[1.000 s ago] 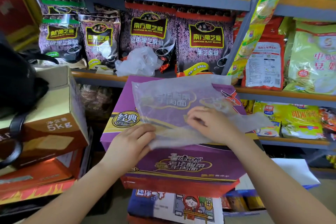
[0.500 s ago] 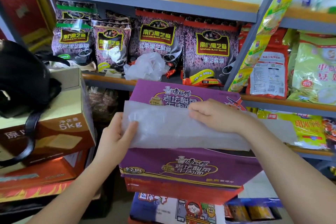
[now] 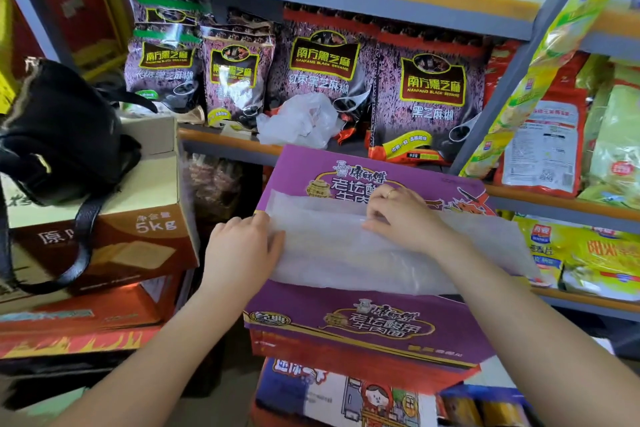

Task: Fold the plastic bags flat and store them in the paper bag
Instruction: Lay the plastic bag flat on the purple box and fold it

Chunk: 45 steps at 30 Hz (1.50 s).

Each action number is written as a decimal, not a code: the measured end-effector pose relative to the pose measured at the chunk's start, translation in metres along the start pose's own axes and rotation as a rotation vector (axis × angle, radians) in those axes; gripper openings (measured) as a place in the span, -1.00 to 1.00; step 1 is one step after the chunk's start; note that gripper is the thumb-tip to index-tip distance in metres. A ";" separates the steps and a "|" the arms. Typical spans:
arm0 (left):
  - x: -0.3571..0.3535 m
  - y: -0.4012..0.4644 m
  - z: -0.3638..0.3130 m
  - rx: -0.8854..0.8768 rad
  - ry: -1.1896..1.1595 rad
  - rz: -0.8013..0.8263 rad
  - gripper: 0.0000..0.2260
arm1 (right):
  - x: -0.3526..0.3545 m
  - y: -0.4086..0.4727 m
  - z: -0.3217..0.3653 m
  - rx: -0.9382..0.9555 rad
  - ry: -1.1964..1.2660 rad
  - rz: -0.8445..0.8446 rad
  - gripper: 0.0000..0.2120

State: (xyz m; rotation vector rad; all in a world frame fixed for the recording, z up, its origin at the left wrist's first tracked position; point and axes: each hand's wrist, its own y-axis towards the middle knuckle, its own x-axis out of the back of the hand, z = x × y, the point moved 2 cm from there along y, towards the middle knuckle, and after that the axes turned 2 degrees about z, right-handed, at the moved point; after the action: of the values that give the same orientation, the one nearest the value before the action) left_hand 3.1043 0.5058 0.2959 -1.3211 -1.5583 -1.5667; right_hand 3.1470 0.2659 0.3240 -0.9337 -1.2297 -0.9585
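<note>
Folded since the earlier frame, plastic bag lies as a strip on purple box; left hand grips its end, right hand pinches its edge; crumpled bag waits, paper bag unseen

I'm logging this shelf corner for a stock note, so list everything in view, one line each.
Plastic bag being folded: one, translucent white, flat on the purple box.
Crumpled plastic bag: one, clear white, on the shelf behind.
Purple box: one, purple and red, stacked on other boxes.
Sesame packets: four in front, purple and black, standing on the shelf.
Black handbag: one, on the brown carton.
Brown carton: one, marked 5kg, at left.
Yellow and green packets: several, on the right-hand shelves.
Left hand: on the folded bag's left end.
Right hand: pressing the folded bag's top edge.
</note>
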 end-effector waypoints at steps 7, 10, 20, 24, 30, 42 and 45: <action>-0.007 0.032 -0.002 0.080 0.015 0.145 -0.80 | 0.004 0.017 -0.007 -0.010 0.053 -0.016 -0.83; -0.004 0.036 -0.007 0.106 0.077 0.118 -0.69 | 0.006 0.022 -0.007 0.001 0.026 0.006 -0.83; -0.030 0.024 -0.047 -0.149 -0.135 0.341 -0.14 | 0.012 0.022 -0.004 0.007 -0.005 0.052 -0.84; -0.032 0.025 -0.044 -0.100 -0.056 0.385 0.09 | 0.004 0.034 -0.016 -0.043 0.075 0.172 -0.83; -0.030 0.029 -0.043 -0.089 -0.012 0.420 0.09 | -0.001 0.048 -0.018 -0.108 0.069 0.236 -0.75; -0.035 0.040 -0.042 -0.133 0.058 0.492 0.24 | 0.011 0.021 -0.039 -0.099 0.115 0.250 -0.67; -0.035 0.040 -0.042 -0.125 0.053 0.510 0.22 | 0.022 -0.001 -0.066 -0.094 0.185 0.283 -0.71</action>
State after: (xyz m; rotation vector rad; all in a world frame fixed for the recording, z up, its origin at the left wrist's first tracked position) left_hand 3.1425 0.4505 0.2877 -1.5773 -0.9947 -1.3706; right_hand 3.1688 0.2016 0.3396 -1.0377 -0.8760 -0.8601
